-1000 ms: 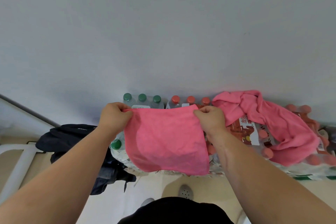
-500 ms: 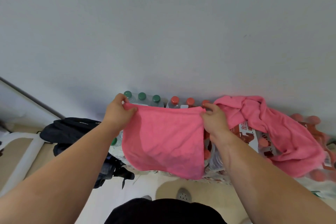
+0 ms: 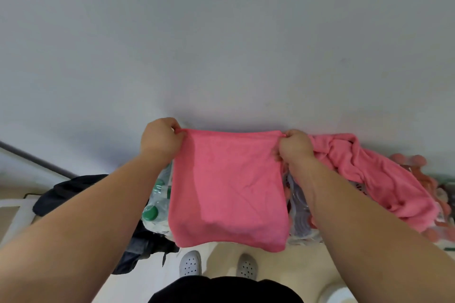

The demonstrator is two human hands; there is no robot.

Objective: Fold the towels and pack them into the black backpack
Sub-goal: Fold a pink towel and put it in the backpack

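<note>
Left hand [image 3: 160, 139] and right hand [image 3: 294, 147] each pinch a top corner of the pink towel [image 3: 229, 189], which hangs, apparently doubled, before the bottle packs [image 3: 155, 204]. Risk: a loosened pinch drops one layer, skewing the fold. Black backpack [image 3: 71, 189] lies left.

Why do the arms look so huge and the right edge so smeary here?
Head view: the wide-angle lens swells the left arm and right arm toward the bottom corners; head view: the pink bottle caps at the right edge are blurred, the held towel sharp; head view: soft light, no glare, a faint shadow on the wall behind the towel.
</note>
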